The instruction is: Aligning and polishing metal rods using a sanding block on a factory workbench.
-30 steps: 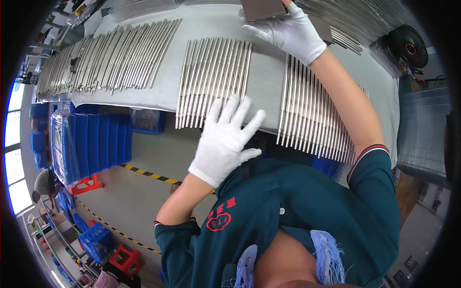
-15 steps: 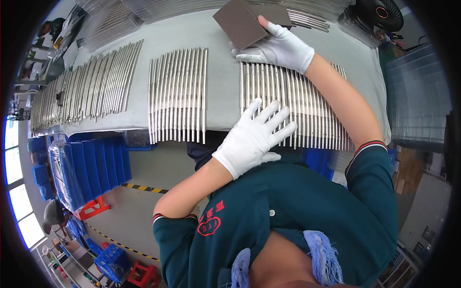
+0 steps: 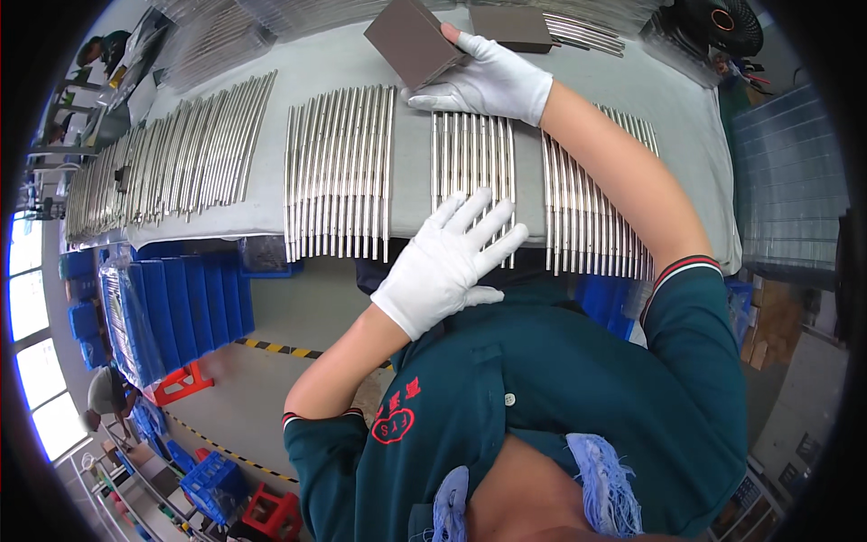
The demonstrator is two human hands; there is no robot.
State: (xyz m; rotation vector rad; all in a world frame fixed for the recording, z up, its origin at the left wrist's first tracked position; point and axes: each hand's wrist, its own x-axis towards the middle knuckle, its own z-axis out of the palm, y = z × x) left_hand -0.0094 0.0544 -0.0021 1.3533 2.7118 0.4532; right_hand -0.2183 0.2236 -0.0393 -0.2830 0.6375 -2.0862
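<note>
My right hand [image 3: 492, 79], in a white glove, grips a dark brown rectangular block [image 3: 411, 41] tilted over the far ends of a small group of metal rods [image 3: 471, 149]. My left hand [image 3: 447, 262], gloved too, lies with fingers spread over the near ends of that same group. To the right, under my right forearm, is another row of rods [image 3: 591, 208]. A wider row of rods [image 3: 339, 172] lies to the left of my hands. A second brown block [image 3: 510, 30] rests farther back on the table.
More rods [image 3: 181, 158] cover the left of the cloth-covered table [image 3: 411, 194]. A few rods [image 3: 587, 34] lie behind, near a black fan [image 3: 718, 25]. Clear plastic trays [image 3: 786, 181] stand at the right, blue bins [image 3: 181, 303] at the lower left. Another person [image 3: 108, 393] is at the far left.
Both hands have moved left, and the block with them. The small group of rods has slid left, away from the right-hand row, leaving a gap between them.
</note>
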